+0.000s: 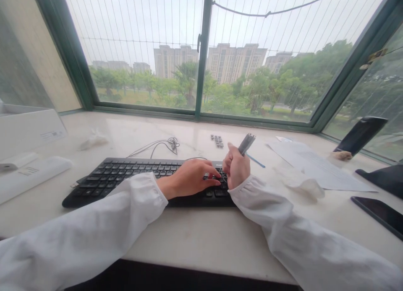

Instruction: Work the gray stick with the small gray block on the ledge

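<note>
The black keyboard (126,173) lies across the table in front of me. My left hand (193,175) rests over its right part, thumb and forefinger stretched out and slightly apart beside the number keys. Wrapped in a fist, my right hand (236,167) holds upright a dark grey keycap puller (247,144), its ridged top sticking out above the fingers. Thin wire loops show below the fist, down at the keys; whether they grip a key is hard to see. Several loose keycaps (217,140) lie grouped just behind the keyboard.
A thin blue stick (256,160) lies right of my fist. Coiled cable (171,145) sits behind the keyboard. Paper sheets (317,163), crumpled plastic (305,186) and a phone (380,213) are at right. White boxes (34,125) stand at left, windows behind.
</note>
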The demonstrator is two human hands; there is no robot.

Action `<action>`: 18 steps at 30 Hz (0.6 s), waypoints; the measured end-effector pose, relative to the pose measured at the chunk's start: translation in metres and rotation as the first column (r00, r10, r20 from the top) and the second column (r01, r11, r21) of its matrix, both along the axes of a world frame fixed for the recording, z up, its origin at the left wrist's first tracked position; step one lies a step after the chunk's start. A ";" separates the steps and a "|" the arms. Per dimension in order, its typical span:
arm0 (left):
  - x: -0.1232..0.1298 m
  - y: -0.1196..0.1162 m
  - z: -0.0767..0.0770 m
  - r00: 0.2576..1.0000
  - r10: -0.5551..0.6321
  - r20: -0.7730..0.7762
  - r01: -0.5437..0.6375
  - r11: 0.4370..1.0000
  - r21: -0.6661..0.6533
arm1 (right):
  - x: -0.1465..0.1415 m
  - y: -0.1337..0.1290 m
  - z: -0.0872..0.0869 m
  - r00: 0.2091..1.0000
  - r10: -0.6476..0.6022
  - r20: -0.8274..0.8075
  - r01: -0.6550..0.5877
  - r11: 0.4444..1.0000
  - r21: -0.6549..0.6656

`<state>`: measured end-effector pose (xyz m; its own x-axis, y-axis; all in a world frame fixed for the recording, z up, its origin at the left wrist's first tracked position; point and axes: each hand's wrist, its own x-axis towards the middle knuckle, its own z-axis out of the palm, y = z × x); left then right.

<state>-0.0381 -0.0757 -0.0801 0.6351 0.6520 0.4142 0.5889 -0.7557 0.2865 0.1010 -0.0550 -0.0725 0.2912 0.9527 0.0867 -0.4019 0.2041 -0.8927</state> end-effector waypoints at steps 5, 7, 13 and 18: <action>0.000 0.003 -0.004 1.000 0.001 -0.002 -0.001 1.000 0.022 | -0.001 0.000 -0.002 0.999 -0.032 0.032 0.032 0.999 0.018; 0.000 0.004 -0.005 1.000 0.007 -0.012 -0.007 0.999 0.033 | -0.003 -0.001 -0.002 0.998 -0.044 0.052 0.043 0.999 0.028; 0.000 0.003 -0.004 0.999 0.010 -0.030 -0.009 1.000 0.028 | -0.008 -0.007 -0.001 0.994 -0.053 0.096 0.048 0.998 0.052; 0.001 0.003 -0.004 0.999 0.027 -0.028 -0.027 1.000 0.008 | -0.006 -0.004 -0.002 0.992 -0.071 0.109 0.068 0.997 0.031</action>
<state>-0.0375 -0.0729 -0.0841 0.6287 0.6658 0.4018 0.6169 -0.7416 0.2636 0.0953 -0.0592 -0.0750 0.3439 0.9273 0.1477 -0.2859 0.2532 -0.9242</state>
